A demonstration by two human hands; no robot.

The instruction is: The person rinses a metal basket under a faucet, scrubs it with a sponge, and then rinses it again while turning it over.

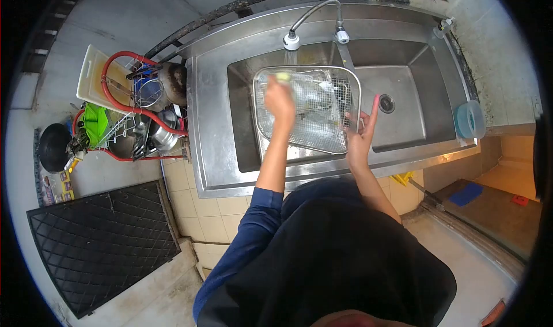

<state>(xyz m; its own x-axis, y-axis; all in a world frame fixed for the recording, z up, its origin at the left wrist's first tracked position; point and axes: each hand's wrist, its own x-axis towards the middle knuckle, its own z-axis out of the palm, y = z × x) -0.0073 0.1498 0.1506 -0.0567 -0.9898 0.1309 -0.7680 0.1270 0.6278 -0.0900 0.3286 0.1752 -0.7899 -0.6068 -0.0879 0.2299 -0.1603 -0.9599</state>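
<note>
Scrubbing: left hand closed on yellowish pad, blurred, at basket's far left.
Right hand: fingers bent on right rim, index out.
Wire basket: over left basin, by running tap.
Progress: looks mid-wash; remaining dirt, can't tell.

Wire-mesh basket: silver-grey, with a fine square grid; scrubbing pad: yellow-green, blurred. Sink unit: steel grey, bearing at its right edge a translucent turquoise tub. Spray head: white. Sleeve: navy blue. Grille: black, diamond-patterned. Floor tiles: cream, in a square grid.
</note>
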